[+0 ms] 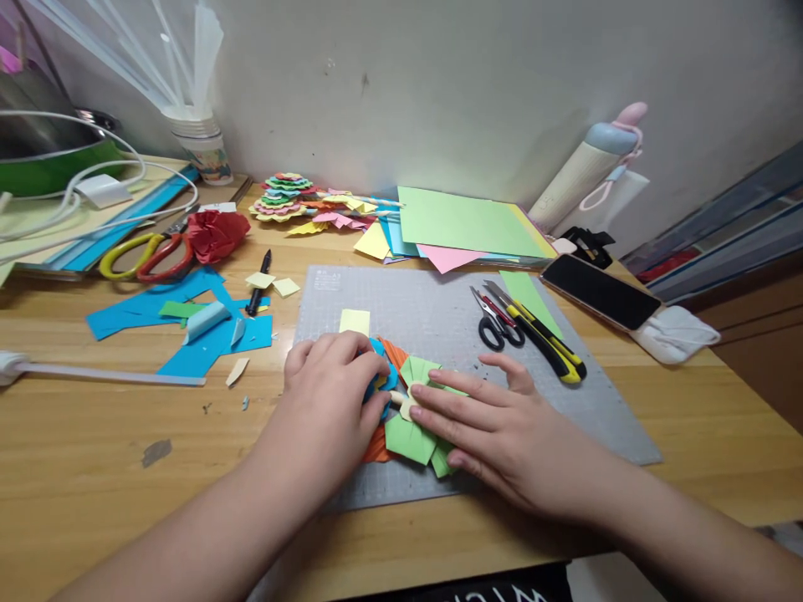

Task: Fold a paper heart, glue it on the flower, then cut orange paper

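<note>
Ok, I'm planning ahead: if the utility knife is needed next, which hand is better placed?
Probably the right hand: it lies nearer the utility knife, though it rests on green paper petals. The left hand is farther off, holding blue paper petals.

phone [600, 290]: screen dark, right | bottle [580, 177]: near wall [376, 109] | paper cups [202, 144]: stacked, left

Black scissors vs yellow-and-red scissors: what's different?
Color: the black scissors have matching loops; the yellow-and-red scissors have one loop each color.
Place: the black scissors lie on the gray mat; the yellow-and-red scissors lie off it, beside crumpled red paper.
Shared: both lie unheld.
</note>
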The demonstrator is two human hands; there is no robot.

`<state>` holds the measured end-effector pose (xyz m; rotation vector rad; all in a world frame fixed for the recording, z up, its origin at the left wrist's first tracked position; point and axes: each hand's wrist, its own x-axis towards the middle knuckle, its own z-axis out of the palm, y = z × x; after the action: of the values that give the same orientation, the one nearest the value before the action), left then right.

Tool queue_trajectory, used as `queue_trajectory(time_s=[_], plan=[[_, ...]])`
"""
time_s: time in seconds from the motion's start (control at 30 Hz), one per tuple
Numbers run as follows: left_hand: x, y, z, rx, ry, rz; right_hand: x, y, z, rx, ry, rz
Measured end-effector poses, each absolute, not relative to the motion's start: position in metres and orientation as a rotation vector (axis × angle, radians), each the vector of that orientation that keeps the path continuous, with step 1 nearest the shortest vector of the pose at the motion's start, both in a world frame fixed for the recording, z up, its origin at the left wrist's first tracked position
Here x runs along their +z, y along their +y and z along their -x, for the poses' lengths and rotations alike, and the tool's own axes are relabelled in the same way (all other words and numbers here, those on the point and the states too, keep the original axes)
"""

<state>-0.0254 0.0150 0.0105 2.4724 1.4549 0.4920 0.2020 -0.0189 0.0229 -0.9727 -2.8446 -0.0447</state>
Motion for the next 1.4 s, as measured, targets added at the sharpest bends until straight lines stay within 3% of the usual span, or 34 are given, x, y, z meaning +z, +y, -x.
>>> queue_trajectory(time_s=[0.57,0.73,1.4], plan=[[0.011,0.016,0.025,0.499,1.455,-2.460,0.024,-0.017,-0.211,0.037,-2.755,0.915],[0.011,0.015,0.024,0.497,1.450,-2.462,0.020,-0.022,-0.210,0.225,-2.620,0.908],[0.009,0.015,0.024,0.543,1.467,-2.483,0.018,-0.016,-0.211,0.337,-2.738,0.936]])
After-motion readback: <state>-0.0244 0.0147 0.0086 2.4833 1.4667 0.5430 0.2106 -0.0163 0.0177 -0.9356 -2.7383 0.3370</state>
